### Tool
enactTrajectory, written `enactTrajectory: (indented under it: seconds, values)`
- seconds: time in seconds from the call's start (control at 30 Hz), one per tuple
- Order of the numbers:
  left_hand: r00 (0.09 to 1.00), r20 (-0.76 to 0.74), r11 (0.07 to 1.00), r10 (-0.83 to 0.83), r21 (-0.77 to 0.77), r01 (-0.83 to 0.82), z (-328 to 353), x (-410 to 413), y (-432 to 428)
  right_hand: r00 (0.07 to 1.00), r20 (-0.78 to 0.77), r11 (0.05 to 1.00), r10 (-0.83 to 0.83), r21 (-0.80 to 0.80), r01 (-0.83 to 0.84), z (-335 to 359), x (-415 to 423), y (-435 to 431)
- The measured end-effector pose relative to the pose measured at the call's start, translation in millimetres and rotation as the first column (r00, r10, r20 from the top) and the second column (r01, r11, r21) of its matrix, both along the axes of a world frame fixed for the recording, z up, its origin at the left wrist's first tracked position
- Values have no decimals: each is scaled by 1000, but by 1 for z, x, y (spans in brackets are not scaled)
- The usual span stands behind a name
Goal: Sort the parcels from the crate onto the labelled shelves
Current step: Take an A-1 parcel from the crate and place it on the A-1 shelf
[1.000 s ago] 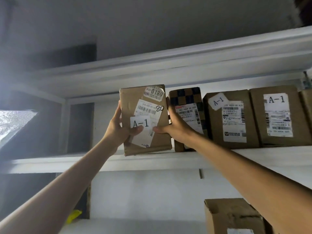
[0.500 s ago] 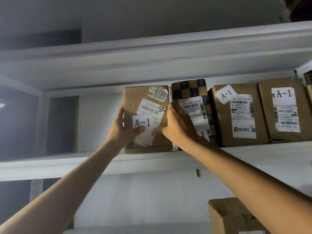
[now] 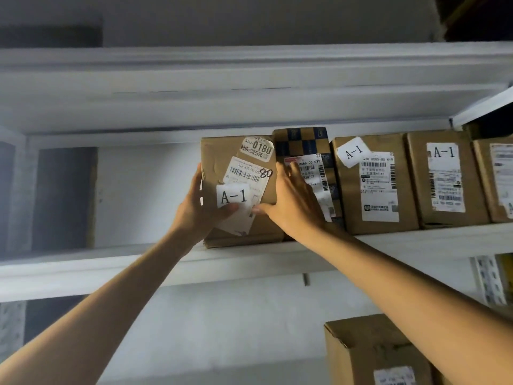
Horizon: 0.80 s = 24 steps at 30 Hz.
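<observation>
Brown cardboard parcel [image 3: 238, 190] with an A-1 sticker [image 3: 232, 195] stands upright on the upper shelf [image 3: 416, 243], at the left end of a row, its right side touching the checkered parcel [image 3: 302, 151]; two more A-1 boxes [image 3: 372, 184] stand on at 3 o'clock. Likely light, since it is held overhead by the edges alone, and stiff: corrugated faces, creased and dented but keeping shape. Not fragile-looking; the peeling labels are slick and loose, so grip on bare cardboard, by the two side edges, not on the stickers. Left hand [image 3: 200, 207] cups the parcel's left edge, fingers up along the side at 9 o'clock, thumb across the front under the sticker; grip closed on the parcel. Right hand [image 3: 291, 198] lies against the right edge at 3 o'clock, fingers spread over onto the checkered parcel's label, thumb on the front near the left thumb; it looks more like pressing than clamping. Both forearms reach up steeply from 6 o'clock, wrists bent back. Another box [image 3: 372, 354] sits on the shelf below at 5 o'clock.
</observation>
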<state>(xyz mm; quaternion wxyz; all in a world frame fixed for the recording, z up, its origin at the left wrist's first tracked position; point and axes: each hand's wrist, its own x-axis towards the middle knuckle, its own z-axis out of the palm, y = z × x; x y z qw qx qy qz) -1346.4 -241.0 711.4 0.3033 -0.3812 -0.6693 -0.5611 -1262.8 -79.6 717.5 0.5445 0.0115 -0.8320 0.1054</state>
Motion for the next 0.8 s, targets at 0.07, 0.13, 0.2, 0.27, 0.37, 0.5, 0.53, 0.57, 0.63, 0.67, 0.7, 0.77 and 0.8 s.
enactTrajectory:
  seconds: [0.07,0.13,0.2,0.27,0.37,0.5,0.53,0.57,0.63,0.67,0.7,0.77,0.8]
  values:
    - [999,11,999,44,-18,-44,0,3,-1,1000,-8,1000,0,6,0,0,0,0]
    - [989,9,988,148,-48,-148,-2,8,0,999,-42,1000,-2,22,3,-1,1,1]
    - [953,-28,948,302,-92,-303,-4,14,3,995,-100,998,2,60,4,-2,1,4]
    - [907,-80,899,413,-125,-421,-3,23,3,984,-180,988,2,150,26,-4,0,6]
    - [773,-202,762,601,-147,-631,-2,46,1,966,-234,935,106,353,-16,-11,-1,8]
    - [587,-364,550,723,-210,-808,-22,86,-7,954,-171,895,245,417,-155,-34,-2,5]
    - [545,-376,479,749,-261,-838,-31,97,-11,947,-135,880,290,427,-208,-42,-1,1]
    - [503,-380,401,776,-317,-859,-41,109,-15,937,-92,860,336,436,-265,-49,1,-3]
    - [419,-350,278,838,-386,-879,-56,137,-25,900,-36,810,435,452,-373,-60,7,-12]
    - [380,-321,239,867,-402,-884,-63,152,-29,875,-11,782,485,454,-428,-65,12,-16]
    - [340,-294,201,893,-416,-887,-70,170,-35,841,18,747,541,450,-490,-70,20,-21]
    - [258,-260,119,930,-451,-884,-82,205,-47,768,82,664,635,451,-597,-80,35,-35]
    - [201,-249,64,947,-468,-881,-88,225,-54,723,120,610,680,454,-649,-87,46,-44]
